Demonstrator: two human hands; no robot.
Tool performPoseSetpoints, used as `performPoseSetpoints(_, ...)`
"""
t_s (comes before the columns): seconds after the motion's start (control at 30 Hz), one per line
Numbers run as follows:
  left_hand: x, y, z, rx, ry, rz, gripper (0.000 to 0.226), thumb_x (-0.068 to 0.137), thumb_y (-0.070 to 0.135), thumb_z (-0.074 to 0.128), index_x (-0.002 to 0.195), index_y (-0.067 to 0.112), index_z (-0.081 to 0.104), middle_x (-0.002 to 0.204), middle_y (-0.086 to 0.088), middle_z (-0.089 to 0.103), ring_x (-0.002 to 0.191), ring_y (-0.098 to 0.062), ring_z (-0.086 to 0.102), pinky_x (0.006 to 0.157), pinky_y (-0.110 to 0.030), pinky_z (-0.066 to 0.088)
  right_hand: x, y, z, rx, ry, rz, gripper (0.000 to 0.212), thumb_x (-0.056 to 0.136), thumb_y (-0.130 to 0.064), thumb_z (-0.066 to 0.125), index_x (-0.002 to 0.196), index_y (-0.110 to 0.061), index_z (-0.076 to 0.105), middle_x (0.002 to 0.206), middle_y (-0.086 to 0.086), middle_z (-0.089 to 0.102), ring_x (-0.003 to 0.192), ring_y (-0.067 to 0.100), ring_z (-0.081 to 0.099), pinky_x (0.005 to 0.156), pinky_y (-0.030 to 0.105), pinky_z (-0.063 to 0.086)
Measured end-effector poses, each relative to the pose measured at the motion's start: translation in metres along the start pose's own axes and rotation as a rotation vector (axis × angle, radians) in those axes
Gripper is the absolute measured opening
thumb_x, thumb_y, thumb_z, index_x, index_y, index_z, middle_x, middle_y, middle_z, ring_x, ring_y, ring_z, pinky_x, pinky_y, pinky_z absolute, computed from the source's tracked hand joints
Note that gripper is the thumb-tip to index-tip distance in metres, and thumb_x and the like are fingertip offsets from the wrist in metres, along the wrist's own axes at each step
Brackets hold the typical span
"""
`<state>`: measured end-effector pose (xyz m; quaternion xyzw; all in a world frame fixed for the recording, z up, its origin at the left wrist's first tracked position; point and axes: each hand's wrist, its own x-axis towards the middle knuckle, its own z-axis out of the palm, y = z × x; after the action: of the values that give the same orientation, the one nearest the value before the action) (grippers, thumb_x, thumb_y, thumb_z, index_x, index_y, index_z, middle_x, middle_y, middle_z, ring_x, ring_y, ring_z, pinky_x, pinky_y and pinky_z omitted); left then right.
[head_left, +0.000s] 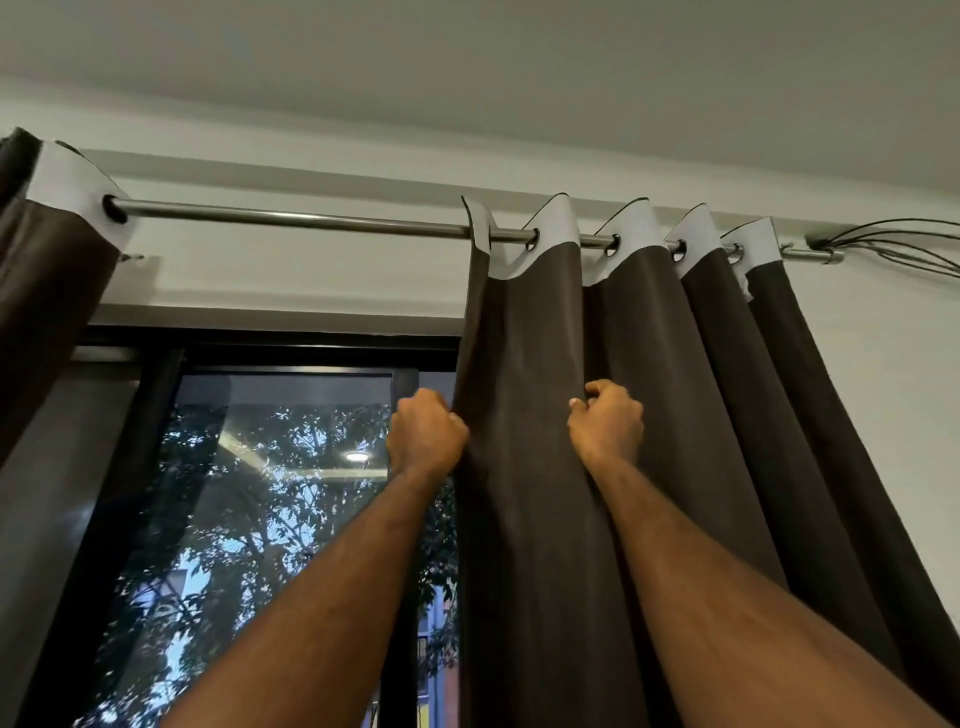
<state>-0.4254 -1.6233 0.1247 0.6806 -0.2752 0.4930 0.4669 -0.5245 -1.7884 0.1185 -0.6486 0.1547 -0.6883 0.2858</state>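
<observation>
- steel curtain rod (311, 218) mounted high on wall (311, 275);
- brown curtain (675, 389) hangs on it by eyelets (613, 244), bunched at right;
- second curtain (47, 270) at left end

Dark-framed window (249, 519) under pale wall (311, 280) & ceiling (467, 62)
Glass shows trees (291, 441) & a bldg (439, 654) outside in bluish light, w/ a round lamp (356, 457) reflected in the pane. Metal rod (291, 218) runs across the wall above the frame; small screw (136, 257) sticks out at left, thin cables (893, 244) fan out at far rt
</observation>
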Motion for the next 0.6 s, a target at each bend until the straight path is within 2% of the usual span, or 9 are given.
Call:
performPoseSetpoints(0.1, 0.01, -0.025, -0.022, -0.009, 0.059, -0.049, 0.014, 0.087, 0.017, 0.063, 0.074, 0.012, 0.063, 0.073, -0.01, 0.066, 0.068, -0.026, 0.064, 0.063, -0.039, 0.058, 0.005, 0.0, -0.004, 0.029, 0.028, 0.0, 0.033, 0.095, -0.021, 0.067, 0.127, -0.014, 0.065, 0.121, 0.01, 0.069, 0.113, 0.028, 0.064, 0.098, 0.041, 0.053)
performPoseSetpoints(0.17, 0.017, -0.04, -0.038, -0.007, 0.093, -0.067, 0.015, 0.087, 0.016, 0.063, 0.073, 0.011, 0.063, 0.07, -0.009, 0.063, 0.065, -0.024, 0.061, 0.062, -0.035, 0.054, 0.005, -0.003, -0.004, 0.059, -0.016, -0.033, 0.038, 0.094, -0.02, 0.067, 0.131, -0.013, 0.063, 0.123, 0.01, 0.069, 0.116, 0.029, 0.063, 0.102, 0.042, 0.051)
performPoseSetpoints(0.27, 0.027, -0.06, -0.061, -0.009, 0.113, -0.104, 0.014, 0.088, 0.015, 0.064, 0.076, 0.008, 0.064, 0.073, -0.01, 0.062, 0.071, -0.027, 0.061, 0.063, -0.034, 0.049, -0.002, -0.016, 0.012, 0.084, -0.078, -0.11, 0.041, 0.094, -0.02, 0.066, 0.134, -0.011, 0.062, 0.123, 0.011, 0.069, 0.121, 0.031, 0.06, 0.106, 0.037, 0.046)
performPoseSetpoints(0.37, 0.036, -0.078, -0.07, -0.141, 0.032, -0.035, 0.019, 0.083, 0.016, 0.065, 0.065, 0.011, 0.064, 0.065, -0.013, 0.065, 0.07, -0.034, 0.067, 0.064, -0.041, 0.058, -0.011, -0.032, 0.036, 0.111, -0.105, -0.109, 0.034, 0.095, -0.019, 0.062, 0.128, -0.013, 0.068, 0.125, 0.008, 0.07, 0.122, 0.029, 0.06, 0.104, 0.03, 0.045)
performPoseSetpoints(0.43, 0.036, -0.086, -0.074, -0.224, -0.043, 0.007, 0.016, 0.08, 0.02, 0.065, 0.069, 0.009, 0.066, 0.066, -0.014, 0.067, 0.071, -0.037, 0.069, 0.067, -0.05, 0.062, -0.026, -0.049, 0.053, 0.145, -0.071, -0.098, 0.029, 0.096, -0.017, 0.058, 0.121, -0.014, 0.072, 0.121, 0.008, 0.071, 0.118, 0.028, 0.062, 0.097, 0.027, 0.046)
performPoseSetpoints(0.5, 0.038, -0.089, -0.078, -0.352, -0.131, 0.016, 0.013, 0.086, 0.015, 0.065, 0.079, 0.004, 0.065, 0.075, -0.018, 0.067, 0.073, -0.037, 0.066, 0.071, -0.053, 0.062, -0.05, -0.083, 0.072, 0.154, -0.097, -0.175, 0.027, 0.096, -0.014, 0.057, 0.118, -0.013, 0.073, 0.119, 0.009, 0.07, 0.114, 0.027, 0.062, 0.093, 0.026, 0.044)
performPoseSetpoints(0.53, 0.039, -0.089, -0.08, -0.438, -0.174, 0.012, 0.014, 0.091, 0.01, 0.063, 0.083, -0.001, 0.062, 0.077, -0.019, 0.063, 0.073, -0.034, 0.063, 0.072, -0.053, 0.06, -0.064, -0.103, 0.083, 0.155, -0.178, -0.262, 0.023, 0.095, -0.012, 0.057, 0.11, -0.012, 0.075, 0.113, 0.01, 0.072, 0.107, 0.026, 0.064, 0.088, 0.025, 0.044)
performPoseSetpoints(0.6, 0.042, -0.09, -0.084, -0.576, -0.216, 0.017, 0.015, 0.097, 0.007, 0.059, 0.089, -0.006, 0.061, 0.081, -0.02, 0.061, 0.076, -0.028, 0.059, 0.072, -0.054, 0.059, -0.087, -0.139, 0.106, 0.152, -0.326, -0.397, 0.018, 0.092, -0.012, 0.058, 0.081, -0.013, 0.072, 0.091, 0.007, 0.072, 0.089, 0.024, 0.066, 0.075, 0.027, 0.047)
